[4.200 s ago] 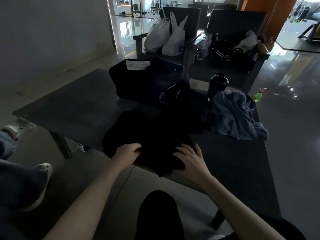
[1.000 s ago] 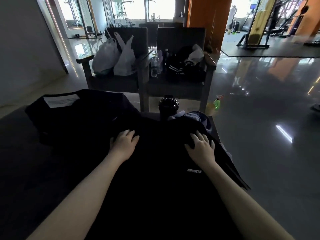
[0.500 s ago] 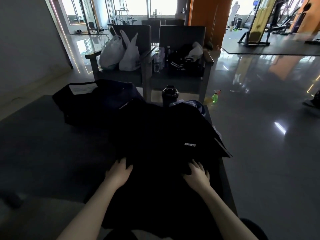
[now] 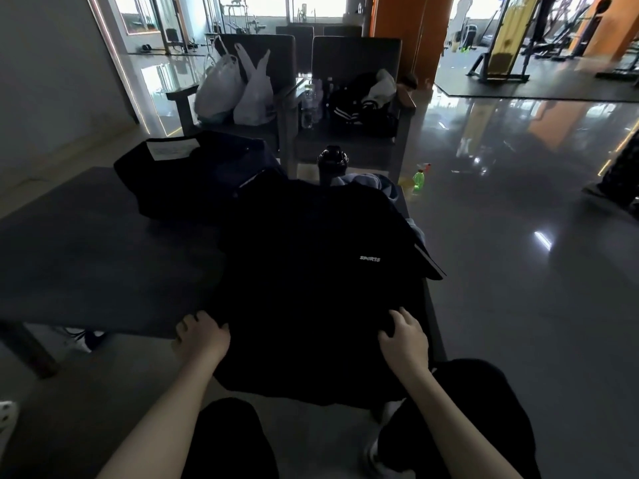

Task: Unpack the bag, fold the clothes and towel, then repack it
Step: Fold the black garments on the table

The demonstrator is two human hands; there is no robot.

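Gripped the left edge of a black fabric T-shirt [image 4: 311,271] printed "SPORTS" with the left hand [image 4: 202,335]; rested the right hand [image 4: 404,337] on it, fingers bent, any hold lost in shadow. Had the shirt spread on the dark grey counter [image 4: 86,254], hem over the near edge, hiding most of a crumpled blue towel [image 4: 377,183] beside the dark soft bag [image 4: 193,174].
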